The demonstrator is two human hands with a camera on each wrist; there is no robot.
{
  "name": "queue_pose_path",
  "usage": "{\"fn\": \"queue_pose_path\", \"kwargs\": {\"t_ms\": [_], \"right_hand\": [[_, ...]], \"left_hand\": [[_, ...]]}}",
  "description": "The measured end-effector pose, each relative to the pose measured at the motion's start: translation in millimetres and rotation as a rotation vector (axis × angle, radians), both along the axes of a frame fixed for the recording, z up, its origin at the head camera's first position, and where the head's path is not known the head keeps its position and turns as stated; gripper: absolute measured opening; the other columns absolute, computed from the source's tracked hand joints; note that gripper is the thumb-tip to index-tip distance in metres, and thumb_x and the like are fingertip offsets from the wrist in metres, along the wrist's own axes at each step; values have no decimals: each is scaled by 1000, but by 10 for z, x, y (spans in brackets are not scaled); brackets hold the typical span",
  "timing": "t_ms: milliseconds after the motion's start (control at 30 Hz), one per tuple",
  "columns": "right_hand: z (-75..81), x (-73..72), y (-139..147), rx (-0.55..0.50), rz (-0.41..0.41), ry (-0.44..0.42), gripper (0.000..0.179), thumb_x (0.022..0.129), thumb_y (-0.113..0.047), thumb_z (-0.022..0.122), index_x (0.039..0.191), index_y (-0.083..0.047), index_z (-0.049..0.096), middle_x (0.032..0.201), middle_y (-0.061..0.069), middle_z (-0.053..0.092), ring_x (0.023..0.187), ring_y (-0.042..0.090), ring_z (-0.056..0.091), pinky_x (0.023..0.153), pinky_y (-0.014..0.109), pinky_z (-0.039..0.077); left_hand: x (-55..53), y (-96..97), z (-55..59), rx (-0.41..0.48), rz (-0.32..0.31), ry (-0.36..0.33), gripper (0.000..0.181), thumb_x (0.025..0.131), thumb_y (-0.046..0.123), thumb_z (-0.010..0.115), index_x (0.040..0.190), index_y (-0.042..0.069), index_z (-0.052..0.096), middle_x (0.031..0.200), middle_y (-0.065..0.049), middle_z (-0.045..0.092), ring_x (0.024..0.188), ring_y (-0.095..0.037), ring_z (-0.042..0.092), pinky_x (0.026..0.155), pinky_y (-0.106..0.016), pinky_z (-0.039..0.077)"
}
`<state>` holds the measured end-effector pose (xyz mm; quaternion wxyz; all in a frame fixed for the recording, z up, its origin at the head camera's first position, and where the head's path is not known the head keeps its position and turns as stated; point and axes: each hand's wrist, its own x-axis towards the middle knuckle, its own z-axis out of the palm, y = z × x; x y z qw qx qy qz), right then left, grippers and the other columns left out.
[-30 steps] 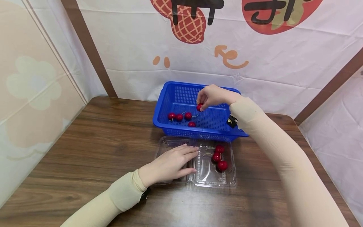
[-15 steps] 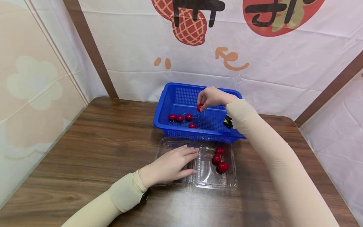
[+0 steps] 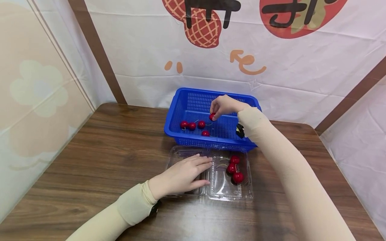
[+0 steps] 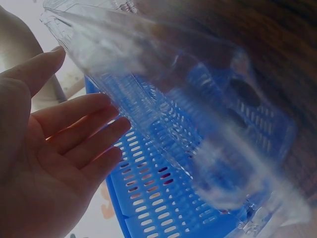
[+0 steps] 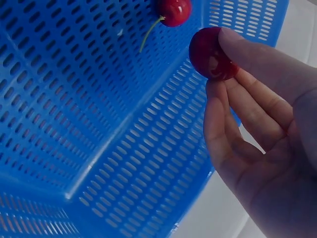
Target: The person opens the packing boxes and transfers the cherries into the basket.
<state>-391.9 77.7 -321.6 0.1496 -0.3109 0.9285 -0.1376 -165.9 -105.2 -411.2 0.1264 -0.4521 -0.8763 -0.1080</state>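
Note:
My right hand (image 3: 225, 104) pinches a dark red cherry (image 5: 213, 53) between thumb and fingertips, inside the blue basket (image 3: 167, 125) and above its floor. Several other cherries (image 3: 201, 124) lie on the basket's floor toward the left; one stemmed cherry (image 5: 174, 11) shows at the top of the right wrist view. My left hand (image 3: 184, 174), fingers extended, rests over the left half of an opened clear plastic clamshell box (image 3: 223, 190), covering part of it. Three cherries (image 3: 238, 177) sit in the box's right half. The left palm (image 4: 54, 168) faces the left wrist camera, beside the clear plastic.
The basket stands right behind the clamshell box on a brown wooden table (image 3: 99, 150). A printed white cloth (image 3: 141, 50) hangs close behind the basket, with more cloth at both sides. Bare wood shows left and right of the box.
The right hand, holding the cherry, has sunk slightly, and its wrist and forearm have swung to the left. The left hand stays on the box; the cherries in the box have not moved.

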Motion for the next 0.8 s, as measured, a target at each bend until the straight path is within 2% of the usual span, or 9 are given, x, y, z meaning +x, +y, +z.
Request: {"fn": "queue_pose_path", "kwargs": {"t_ms": [400,633,800], "right_hand": [[-201,-65,-14,47,-32,-71,23,77,-19,79,95,-9,68,101,7,72,95,20,65,89,38,53],[-315,-95,19,82,-81,-144,24,79,-19,78,97,-9,67,103,6,71,90,18,62,79,31,53],[-377,-128,39,86,-86,-157,26,79,-19,78,99,-7,67,103,6,71,87,15,62,75,27,53]], "left_hand": [[4,-16,15,-6,6,-11,55,90,43,60,125,1,60,135,-12,56,128,-23,50,114,-38,33],[8,-20,15,-11,4,-7,55,90,43,60,125,1,60,134,-12,56,128,-24,51,114,-38,33],[6,-23,16,-13,3,-6,55,91,43,60,126,1,60,135,-12,56,128,-24,50,114,-37,33]]}}
